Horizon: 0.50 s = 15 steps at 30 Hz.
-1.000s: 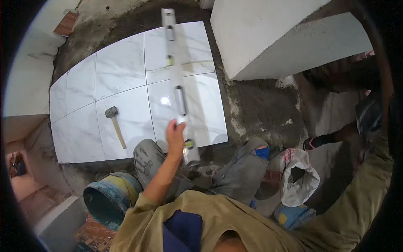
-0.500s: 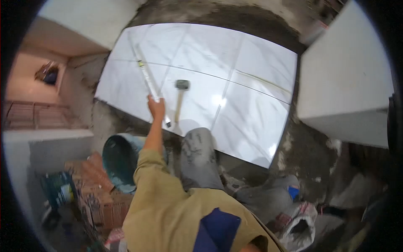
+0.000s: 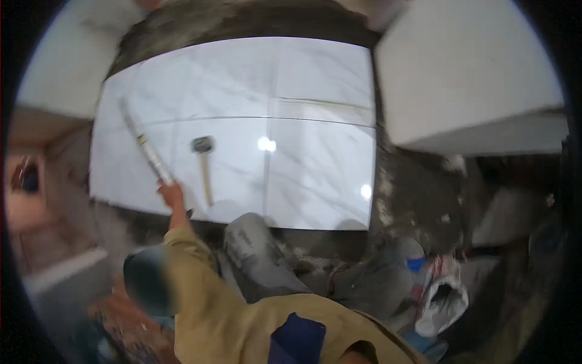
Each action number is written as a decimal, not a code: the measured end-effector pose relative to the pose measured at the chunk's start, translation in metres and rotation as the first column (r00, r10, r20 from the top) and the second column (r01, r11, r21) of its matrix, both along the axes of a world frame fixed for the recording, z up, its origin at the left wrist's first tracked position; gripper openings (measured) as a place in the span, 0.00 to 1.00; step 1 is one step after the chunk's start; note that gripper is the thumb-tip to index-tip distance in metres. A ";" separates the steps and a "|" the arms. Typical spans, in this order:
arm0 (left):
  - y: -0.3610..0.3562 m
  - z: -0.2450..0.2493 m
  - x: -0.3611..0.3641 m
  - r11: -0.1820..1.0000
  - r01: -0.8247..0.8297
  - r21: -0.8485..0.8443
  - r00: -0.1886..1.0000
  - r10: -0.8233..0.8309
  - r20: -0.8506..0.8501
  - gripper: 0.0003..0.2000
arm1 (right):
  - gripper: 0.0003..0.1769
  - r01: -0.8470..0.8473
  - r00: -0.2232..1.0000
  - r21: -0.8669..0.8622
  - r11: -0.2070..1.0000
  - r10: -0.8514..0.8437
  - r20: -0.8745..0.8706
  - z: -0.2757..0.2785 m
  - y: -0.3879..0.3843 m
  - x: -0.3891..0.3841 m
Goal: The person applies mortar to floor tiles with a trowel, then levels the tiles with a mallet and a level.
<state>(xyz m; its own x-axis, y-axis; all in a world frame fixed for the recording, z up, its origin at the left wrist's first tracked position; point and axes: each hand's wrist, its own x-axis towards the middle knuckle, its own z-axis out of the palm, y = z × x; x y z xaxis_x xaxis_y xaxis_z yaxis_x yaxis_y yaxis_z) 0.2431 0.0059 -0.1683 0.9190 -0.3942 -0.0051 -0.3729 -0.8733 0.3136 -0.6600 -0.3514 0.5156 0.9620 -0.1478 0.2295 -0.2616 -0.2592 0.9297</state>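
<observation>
My left hand (image 3: 171, 194) is wrapped round a long, thin spirit level (image 3: 151, 156) near its close end. The level lies slantwise over the left part of the white marbled tiles (image 3: 233, 173), its far end pointing up and left. To the right of the hand, a rubber mallet (image 3: 203, 145) with a dark head and pale wooden handle rests on the tiles. My right hand is out of view.
A thin yellowish strip (image 3: 324, 103) lies on the right rear tiles. Pale block-like walls (image 3: 467, 79) stand at both sides. Wet mortar (image 3: 418, 194) borders the tiles. A bucket (image 3: 147, 282) is by my left arm, an open sack (image 3: 445, 306) at lower right.
My view has turned and shifted, so tiles, mallet and level now appear further left. My left hand keeps its hold on the spirit level, which stays over the left tiles.
</observation>
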 end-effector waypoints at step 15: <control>-0.041 0.020 -0.068 0.969 0.190 -0.157 0.974 -0.206 -0.096 0.37 | 0.11 0.533 0.845 0.085 0.842 -0.523 -0.114 0.059 0.258 -0.118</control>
<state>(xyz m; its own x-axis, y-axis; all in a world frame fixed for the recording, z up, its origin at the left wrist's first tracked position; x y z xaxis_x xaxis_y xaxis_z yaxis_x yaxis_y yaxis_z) 0.1746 -0.0353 -0.1488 0.8195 -0.5722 -0.0308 -0.4896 -0.7271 0.4813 -0.7782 -0.0930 0.5741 0.7456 -0.6580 0.1054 -0.3115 -0.2043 0.9280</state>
